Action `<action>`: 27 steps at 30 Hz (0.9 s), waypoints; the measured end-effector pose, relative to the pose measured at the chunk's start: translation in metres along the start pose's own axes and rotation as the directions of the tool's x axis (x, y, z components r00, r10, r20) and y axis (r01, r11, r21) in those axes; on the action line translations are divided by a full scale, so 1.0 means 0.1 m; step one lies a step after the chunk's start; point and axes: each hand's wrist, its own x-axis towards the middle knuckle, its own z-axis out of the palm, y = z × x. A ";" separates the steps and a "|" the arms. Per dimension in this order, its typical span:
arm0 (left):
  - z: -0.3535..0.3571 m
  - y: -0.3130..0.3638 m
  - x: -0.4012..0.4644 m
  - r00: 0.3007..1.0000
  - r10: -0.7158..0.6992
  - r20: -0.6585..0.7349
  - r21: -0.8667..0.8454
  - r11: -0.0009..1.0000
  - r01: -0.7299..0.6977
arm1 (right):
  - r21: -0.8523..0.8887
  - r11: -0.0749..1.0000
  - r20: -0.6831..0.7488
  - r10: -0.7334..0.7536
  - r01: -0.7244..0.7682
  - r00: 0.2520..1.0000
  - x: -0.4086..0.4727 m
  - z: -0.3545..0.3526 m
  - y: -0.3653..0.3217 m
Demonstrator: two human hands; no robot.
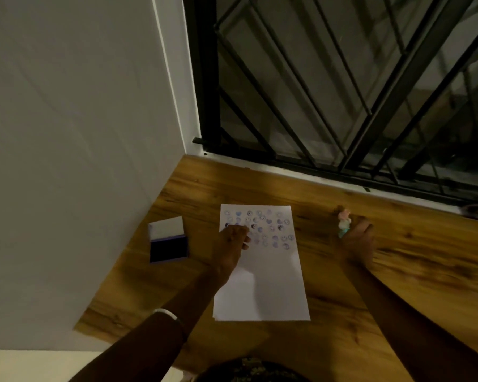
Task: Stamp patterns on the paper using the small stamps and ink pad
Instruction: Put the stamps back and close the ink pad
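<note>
Lying flat on the wooden table (342,340), the paper (262,285) carries rows of bluish stamped marks across its upper half. Left hand (232,241) rests on the sheet's upper left edge, fingers curled; whether it holds anything cannot be told. Right hand (358,241), right of the sheet, grips the pastel stamps (345,221). Ink pad (168,240) sits open left of the paper, near the wall (66,133)

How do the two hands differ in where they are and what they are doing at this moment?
The left hand rests on the paper, its fingers curled at the stamped rows; the right hand is off the sheet on the wooden table. The left hand shows no stamp; the right hand is beside pastel stamps, though blur hides whether it grips them. Both are bare.
</note>
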 end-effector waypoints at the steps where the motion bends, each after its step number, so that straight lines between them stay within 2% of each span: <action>1: -0.05 -0.02 0.02 0.999 0.001 -0.037 0.013 1.000 0.000 | -0.023 1.000 0.031 -0.005 0.006 0.999 -0.06 0.02 -0.07; 4: -0.29 0.02 0.04 0.981 0.014 -0.191 0.106 0.994 0.007 | -0.042 0.994 0.125 -0.098 0.104 0.987 -0.28 0.12 -0.44; 6: -0.51 0.10 0.05 0.954 0.096 -0.284 0.319 0.948 0.000 | 0.088 0.957 0.195 -0.288 0.275 0.938 -0.47 0.21 -0.73; 8: -0.80 0.17 0.10 0.911 0.163 -0.378 0.410 0.912 0.007 | 0.253 0.881 0.267 -0.461 0.399 0.846 -0.63 0.30 -1.02; 12: -1.38 0.19 0.23 0.878 0.146 -0.456 0.340 0.940 0.020 | 0.390 0.839 0.497 -0.539 0.379 0.680 -0.95 0.47 -1.60; 16: -1.79 0.09 0.28 0.891 0.115 -0.439 0.446 0.889 0.105 | 0.524 0.807 0.647 -0.585 0.271 0.489 -1.24 0.63 -2.05; 18: -1.88 0.06 0.24 0.904 0.114 -0.412 0.488 0.866 0.113 | 0.551 0.784 0.661 -0.619 0.287 0.424 -1.37 0.64 -2.22; 20: -1.91 0.05 0.19 0.921 0.085 -0.379 0.456 0.883 0.106 | 0.609 0.761 0.654 -0.641 0.222 0.402 -1.51 0.69 -2.31; 23: -1.94 0.03 0.20 0.922 0.086 -0.378 0.436 0.895 0.096 | 0.606 0.764 0.641 -0.634 0.222 0.433 -1.64 0.74 -2.39; 27: -2.00 -0.04 0.32 0.942 0.026 -0.334 0.269 0.961 0.069 | 0.606 0.768 0.638 -0.624 0.205 0.450 -1.65 0.90 -2.43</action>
